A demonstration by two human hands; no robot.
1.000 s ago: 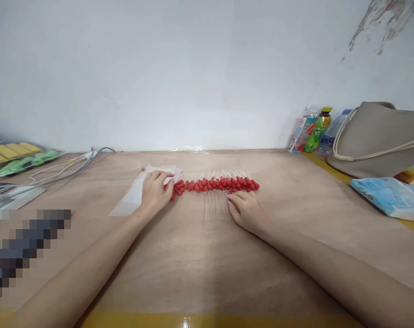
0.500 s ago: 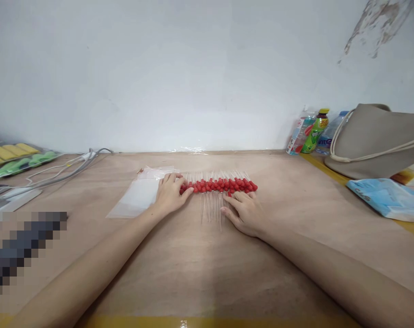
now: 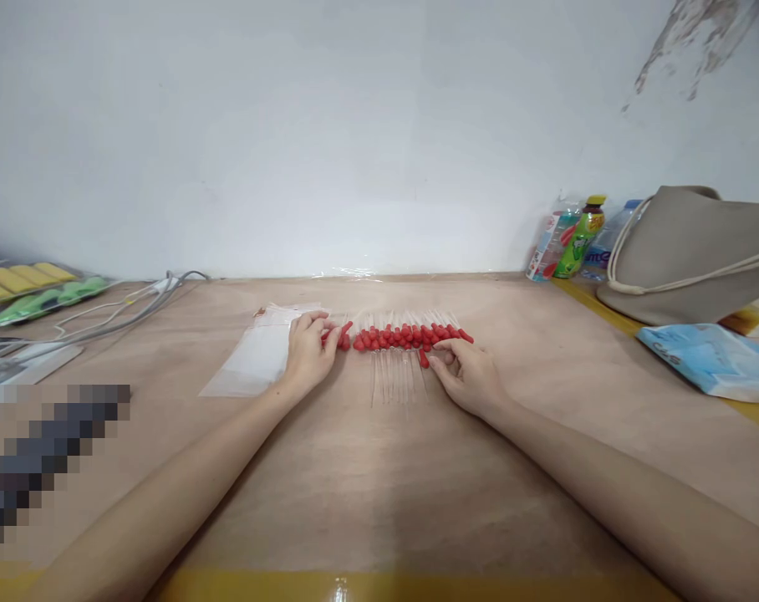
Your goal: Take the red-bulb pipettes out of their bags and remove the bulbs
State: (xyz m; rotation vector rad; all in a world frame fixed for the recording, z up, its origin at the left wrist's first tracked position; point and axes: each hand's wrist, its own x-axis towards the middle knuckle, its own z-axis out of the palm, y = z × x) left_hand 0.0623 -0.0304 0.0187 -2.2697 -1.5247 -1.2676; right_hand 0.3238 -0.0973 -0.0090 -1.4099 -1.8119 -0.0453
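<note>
A dense row of red, knobbly pieces [image 3: 398, 337] lies crosswise on the table, with thin clear strands [image 3: 392, 380] sticking out on its near and far sides. At its left end is my left hand [image 3: 308, 351], thumb and fingers closed around a few red pieces; a short gap parts these from the rest. My right hand [image 3: 473, 372] rests at the right end with curled fingers, thumb and forefinger close together. One red piece [image 3: 424, 359] sticks out toward me beside those fingertips. What lies between them is too small to make out.
Clear plastic bags [image 3: 245, 359] lie left of the row. Cables [image 3: 134, 309] and packs of yellow and green things [image 3: 47, 305] are farther left. At right stand bottles [image 3: 580, 238], a grey bag [image 3: 686, 255] and a blue tissue pack [image 3: 711, 359].
My left hand has drawn a few red pieces slightly apart from the row's left end. My right hand has shifted right, its fingers more curled, uncovering a red piece on the near side.
</note>
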